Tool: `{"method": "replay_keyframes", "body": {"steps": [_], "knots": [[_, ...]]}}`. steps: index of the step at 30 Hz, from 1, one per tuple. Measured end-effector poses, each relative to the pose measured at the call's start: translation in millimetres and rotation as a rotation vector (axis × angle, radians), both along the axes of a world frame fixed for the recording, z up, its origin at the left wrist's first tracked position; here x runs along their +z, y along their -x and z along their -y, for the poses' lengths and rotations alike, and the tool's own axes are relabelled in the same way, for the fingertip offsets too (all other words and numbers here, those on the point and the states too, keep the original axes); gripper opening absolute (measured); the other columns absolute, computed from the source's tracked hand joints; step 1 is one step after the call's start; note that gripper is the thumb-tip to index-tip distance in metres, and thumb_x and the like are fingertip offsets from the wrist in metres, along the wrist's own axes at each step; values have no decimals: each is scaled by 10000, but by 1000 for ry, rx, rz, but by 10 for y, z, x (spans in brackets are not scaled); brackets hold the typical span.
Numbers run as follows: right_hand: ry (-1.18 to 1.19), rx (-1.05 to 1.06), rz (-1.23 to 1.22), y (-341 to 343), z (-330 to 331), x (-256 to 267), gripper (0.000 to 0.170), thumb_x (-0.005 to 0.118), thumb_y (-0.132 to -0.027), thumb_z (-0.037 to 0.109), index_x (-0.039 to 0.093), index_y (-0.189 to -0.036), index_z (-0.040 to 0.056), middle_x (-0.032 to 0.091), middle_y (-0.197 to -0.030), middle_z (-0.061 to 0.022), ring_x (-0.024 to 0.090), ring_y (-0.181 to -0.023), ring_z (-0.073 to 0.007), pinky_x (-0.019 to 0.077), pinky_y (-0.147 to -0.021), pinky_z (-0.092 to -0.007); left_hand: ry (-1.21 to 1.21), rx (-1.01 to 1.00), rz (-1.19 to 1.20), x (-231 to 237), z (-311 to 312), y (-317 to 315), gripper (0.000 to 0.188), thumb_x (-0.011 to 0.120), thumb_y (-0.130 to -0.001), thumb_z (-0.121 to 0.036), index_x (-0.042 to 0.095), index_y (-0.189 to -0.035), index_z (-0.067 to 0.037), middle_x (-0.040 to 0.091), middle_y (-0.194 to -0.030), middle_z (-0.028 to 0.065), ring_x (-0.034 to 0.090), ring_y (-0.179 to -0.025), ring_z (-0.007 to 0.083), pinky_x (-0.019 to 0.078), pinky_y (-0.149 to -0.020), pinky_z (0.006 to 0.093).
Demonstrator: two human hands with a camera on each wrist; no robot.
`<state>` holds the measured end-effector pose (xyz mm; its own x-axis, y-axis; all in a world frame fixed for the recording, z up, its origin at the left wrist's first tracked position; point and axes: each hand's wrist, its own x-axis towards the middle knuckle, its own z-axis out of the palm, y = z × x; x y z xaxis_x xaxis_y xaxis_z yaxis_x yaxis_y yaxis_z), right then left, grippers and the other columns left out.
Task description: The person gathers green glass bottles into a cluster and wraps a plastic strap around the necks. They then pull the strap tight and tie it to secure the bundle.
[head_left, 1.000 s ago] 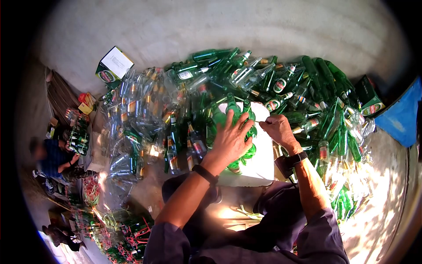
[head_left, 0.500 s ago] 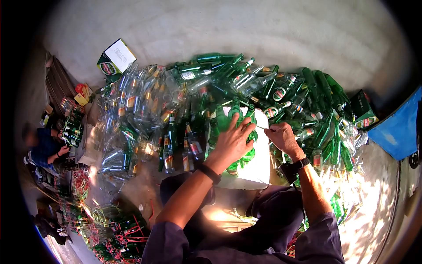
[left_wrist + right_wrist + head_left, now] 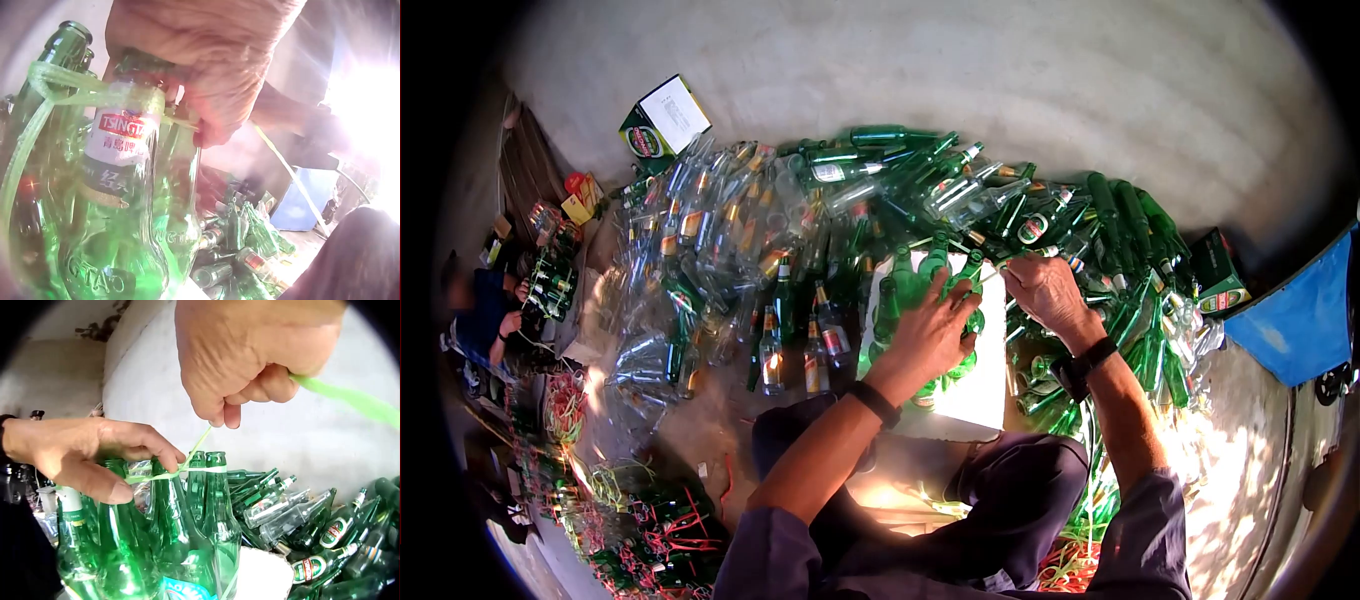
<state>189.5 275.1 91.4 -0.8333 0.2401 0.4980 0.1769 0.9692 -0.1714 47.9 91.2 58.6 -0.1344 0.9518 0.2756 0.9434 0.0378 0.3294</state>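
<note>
Several green beer bottles [image 3: 178, 528] stand bunched together on a white-topped support [image 3: 983, 375]. A light green plastic strap [image 3: 69, 94] runs round their necks. My left hand [image 3: 925, 345] lies over the bunch; its thumb and fingers grip the necks beside the strap. One bottle there has a white-and-red Tsingtao label [image 3: 122, 125]. Just above and right of the necks, my right hand [image 3: 256, 362] is curled round the strap's end [image 3: 350, 400]. A taut length rises from the necks to its fingertips, and the loose tail hangs out on the other side.
Clear bottles [image 3: 710, 210] are heaped to the left, green bottles [image 3: 1120, 215] behind and right. A beer carton [image 3: 665, 120] leans by the wall. Another person [image 3: 485, 315] handles bottles at far left. A blue sheet [image 3: 1295, 315] hangs at right; strapped bundles [image 3: 665, 530] stand lower left.
My right hand has moved forward relative to the bottles, drawing the strap along, and its wrist has turned. The left hand keeps its place on the necks. The head view has shifted slightly.
</note>
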Motion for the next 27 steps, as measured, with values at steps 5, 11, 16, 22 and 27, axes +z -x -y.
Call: {"method": "replay_keyframes", "body": {"steps": [5, 11, 16, 22, 27], "knots": [[-112, 54, -8, 487, -246, 66, 199, 735, -840, 211, 639, -756, 58, 594, -723, -100, 626, -670, -345, 492, -581, -461, -24, -12, -5, -23, 17, 12, 491, 719, -841, -211, 576, -1290, -72, 515, -1453, 136, 382, -1439, 469, 621, -882, 522], [178, -2, 66, 848, -546, -352, 190, 719, -843, 218, 702, -784, 38, 680, -778, -132, 668, -762, -366, 523, -644, -454, 11, -30, 118, 126, 13, 25, 493, 747, -817, -169, 579, -1265, -54, 524, -1428, 141, 382, -1438, 467, 624, -868, 508], [734, -14, -13, 926, -797, -1276, 196, 698, -869, 213, 752, -893, 27, 710, -851, -207, 690, -808, -373, 548, -735, -423, -53, -49, 97, 69, 27, 48, 553, 767, -803, -154, 559, -1303, -45, 501, -1453, 143, 377, -1449, 451, 624, -862, 474], [622, -70, 78, 810, -701, -1248, 179, 592, -908, 107, 721, -949, -10, 707, -893, -207, 698, -823, -357, 551, -740, -404, -43, -35, 113, 90, 100, 2, 691, 767, -804, -149, 492, -1427, -35, 452, -1507, 200, 354, -1476, 415, 615, -881, 468], [721, -18, 1, 844, -713, -1347, 225, 605, -927, 186, 693, -892, -17, 682, -808, -214, 668, -746, -366, 531, -707, -399, -96, 12, 139, 57, 472, -126, 695, 759, -815, -140, 476, -1440, -24, 413, -1538, 247, 292, -1504, 428, 447, -1093, 520]]}}
